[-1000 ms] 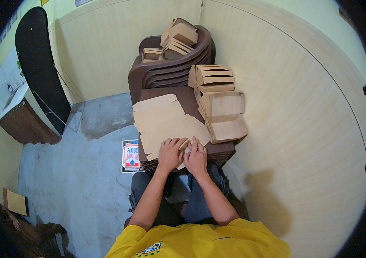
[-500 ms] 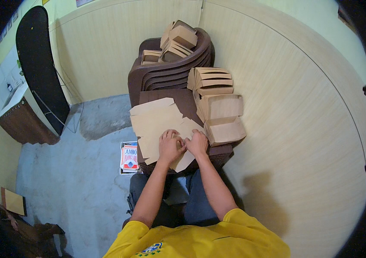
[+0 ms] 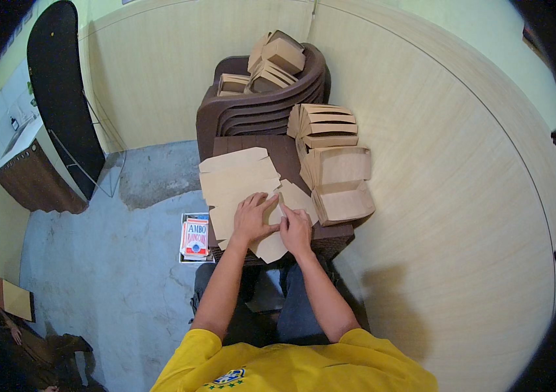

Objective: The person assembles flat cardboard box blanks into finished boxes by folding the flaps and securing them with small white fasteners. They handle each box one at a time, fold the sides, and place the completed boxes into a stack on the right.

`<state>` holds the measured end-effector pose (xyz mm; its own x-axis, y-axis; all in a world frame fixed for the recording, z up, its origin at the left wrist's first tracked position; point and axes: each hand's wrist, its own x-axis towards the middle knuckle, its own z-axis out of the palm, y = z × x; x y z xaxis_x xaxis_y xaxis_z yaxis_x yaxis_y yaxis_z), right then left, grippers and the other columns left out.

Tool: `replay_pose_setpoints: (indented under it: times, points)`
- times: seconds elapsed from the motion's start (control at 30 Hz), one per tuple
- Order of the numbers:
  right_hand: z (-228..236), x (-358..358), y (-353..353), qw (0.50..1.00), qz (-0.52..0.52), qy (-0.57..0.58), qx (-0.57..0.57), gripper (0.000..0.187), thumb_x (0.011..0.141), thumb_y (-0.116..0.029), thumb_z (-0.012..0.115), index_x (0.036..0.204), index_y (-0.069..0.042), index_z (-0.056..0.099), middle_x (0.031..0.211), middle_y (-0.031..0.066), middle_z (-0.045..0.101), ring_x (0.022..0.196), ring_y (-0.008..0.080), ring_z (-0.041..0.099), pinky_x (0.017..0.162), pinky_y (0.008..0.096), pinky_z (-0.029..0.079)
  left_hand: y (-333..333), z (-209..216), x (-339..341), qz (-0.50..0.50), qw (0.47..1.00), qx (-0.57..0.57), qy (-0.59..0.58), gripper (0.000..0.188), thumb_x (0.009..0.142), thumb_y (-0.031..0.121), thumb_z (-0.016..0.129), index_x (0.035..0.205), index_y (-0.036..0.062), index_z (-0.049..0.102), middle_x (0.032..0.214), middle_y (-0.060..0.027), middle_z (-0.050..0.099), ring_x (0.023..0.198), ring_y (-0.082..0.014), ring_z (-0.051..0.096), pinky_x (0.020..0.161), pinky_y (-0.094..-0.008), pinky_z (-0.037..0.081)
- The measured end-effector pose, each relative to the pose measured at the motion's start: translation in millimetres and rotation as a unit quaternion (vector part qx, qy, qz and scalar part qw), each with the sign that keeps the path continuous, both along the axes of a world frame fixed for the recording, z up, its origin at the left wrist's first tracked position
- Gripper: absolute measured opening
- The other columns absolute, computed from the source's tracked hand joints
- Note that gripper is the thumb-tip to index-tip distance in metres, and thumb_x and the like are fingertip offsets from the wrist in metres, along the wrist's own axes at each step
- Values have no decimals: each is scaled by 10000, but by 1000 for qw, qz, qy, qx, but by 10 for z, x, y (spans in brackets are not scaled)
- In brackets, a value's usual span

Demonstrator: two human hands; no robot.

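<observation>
Head view: both hands have shifted slightly left; left hand presses flat on the unfolded cardboard box blank on the desk, right hand pinches its flap.

Even indoor light, soft shadows, sharp centre, fisheye bending, dark vignette at the rim

Red-and-white rectangular packet on the floor left of the table, folded brown cardboard boxes stacked at its right
</observation>
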<state>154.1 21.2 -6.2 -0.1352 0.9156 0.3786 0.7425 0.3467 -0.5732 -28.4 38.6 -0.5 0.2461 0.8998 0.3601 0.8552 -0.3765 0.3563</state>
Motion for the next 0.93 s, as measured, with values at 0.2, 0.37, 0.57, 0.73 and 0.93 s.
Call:
replay_pose_setpoints:
  times: [0.2, 0.37, 0.57, 0.73, 0.93]
  points:
    - [77, -98, -229, 978, 57, -178, 88, 638, 1060, -465, 588, 1455, 36, 610, 1388, 202, 694, 1351, 379, 574, 1116, 538, 422, -10, 50, -37, -16, 987, -95, -132, 988, 730, 531, 889, 1617, 285, 528, 1559, -183, 548, 1470, -400, 496, 1238, -560, 377]
    - [153, -11, -387, 991, 64, -115, -34, 868, 1088, -556, 511, 1630, 87, 298, 1598, 193, 551, 1510, 380, 448, 1235, 570, 299, 21, -6, -50, -33, 997, -67, -3, 914, 813, 654, 804, 1571, 189, 591, 1670, -137, 476, 1570, -375, 388, 1307, -522, 299]
    - [181, 64, -440, 973, 9, -207, -104, 930, 1112, -611, 387, 1695, 63, 119, 1737, 184, 365, 1618, 365, 311, 1318, 608, 124, 45, -64, -65, -59, 995, -79, 18, 996, 819, 722, 765, 1589, 126, 554, 1755, -105, 360, 1624, -413, 284, 1319, -582, 248]
    - [296, -202, 205, 957, -5, -247, -149, 941, 1109, -667, 295, 1718, 20, 91, 1782, 156, 274, 1646, 342, 256, 1323, 640, 39, 49, -113, -122, -72, 994, -70, 32, 934, 829, 566, 785, 1630, 179, 503, 1746, -98, 382, 1623, -403, 294, 1327, -564, 249]
    - [306, -303, 354, 951, 6, -257, -171, 973, 1088, -730, 261, 1734, -29, 69, 1817, 124, 168, 1661, 320, 219, 1325, 647, 5, 57, -102, -109, -69, 995, -75, 16, 962, 817, 515, 795, 1660, 201, 455, 1737, -89, 401, 1623, -380, 306, 1333, -542, 247]
